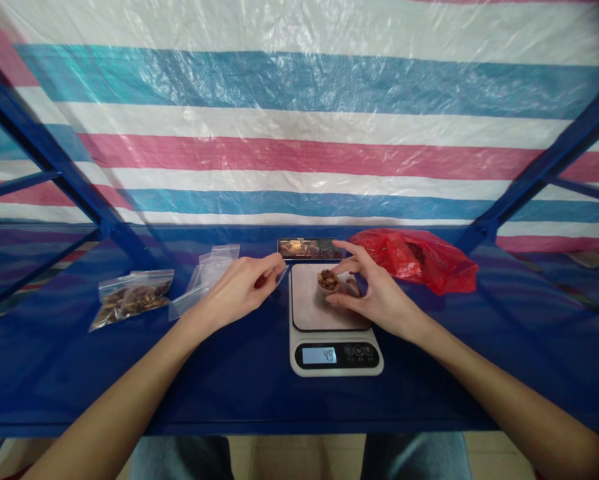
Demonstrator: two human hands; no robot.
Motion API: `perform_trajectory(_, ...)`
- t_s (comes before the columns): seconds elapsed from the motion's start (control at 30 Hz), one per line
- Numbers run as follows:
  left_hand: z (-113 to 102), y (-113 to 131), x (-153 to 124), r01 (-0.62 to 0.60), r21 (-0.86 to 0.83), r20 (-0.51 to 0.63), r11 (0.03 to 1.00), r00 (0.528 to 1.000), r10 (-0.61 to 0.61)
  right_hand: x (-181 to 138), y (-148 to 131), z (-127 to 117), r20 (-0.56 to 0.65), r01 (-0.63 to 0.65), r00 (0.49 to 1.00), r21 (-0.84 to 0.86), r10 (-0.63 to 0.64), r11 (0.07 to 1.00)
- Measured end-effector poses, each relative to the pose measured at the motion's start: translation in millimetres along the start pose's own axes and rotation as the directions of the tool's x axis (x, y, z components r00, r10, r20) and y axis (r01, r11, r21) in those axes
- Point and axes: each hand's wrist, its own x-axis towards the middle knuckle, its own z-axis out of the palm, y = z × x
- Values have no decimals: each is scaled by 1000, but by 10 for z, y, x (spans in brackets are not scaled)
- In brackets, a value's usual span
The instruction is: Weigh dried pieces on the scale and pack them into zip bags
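Note:
A white digital kitchen scale (304, 313) stands in front of me, its display reading 4.9. On its plate is a small white cup (324, 293) heaped with brown dried pieces (328, 279). My right hand (372, 287) has its thumb and a finger on either side of this cup, the index finger stretched beyond it. Left of the scale, my left hand (246, 283) is closed in a pinch on the edge of a clear plastic bag (282, 275), mostly hidden by the fingers. More clear zip bags (206, 270) lie under and beside that hand.
A filled zip bag (134, 299) of brown pieces lies at the left. Behind the scale is a phone (309, 249) with a lit screen. A crumpled red plastic bag (419, 260) sits at the back right. Blue frame bars (519, 180) and a striped sheet (299, 160) enclose the blue table (229, 393).

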Motion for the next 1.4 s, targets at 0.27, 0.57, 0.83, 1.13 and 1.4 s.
perform_trajectory(0.27, -7, -86, -11, -21, -13, -1, 1000, 1000, 21, 0, 19, -7, -1, 4, 1000, -7, -4, 1000)
perform_trajectory(0.57, -37, -69, -1, -126, 114, 22, 985, 992, 124, 0, 20, 15, 4, 12, 1000, 5, -12, 1000)
perform_trajectory(0.83, 16, -60, -7, -98, 134, 183, 986, 980, 73, 3, -7, 31, 16, 24, 1000, -21, -24, 999)
perform_trajectory(1.13, -63, -22, -34, -20, 79, 288, 997, 958, -3, -9, 18, 21, 13, 21, 1000, -43, -21, 999)
perform_trajectory(1.4, -61, -163, -21, -109, 91, 245, 990, 966, 84, -17, 27, 14, 13, 24, 1000, -59, -24, 998)
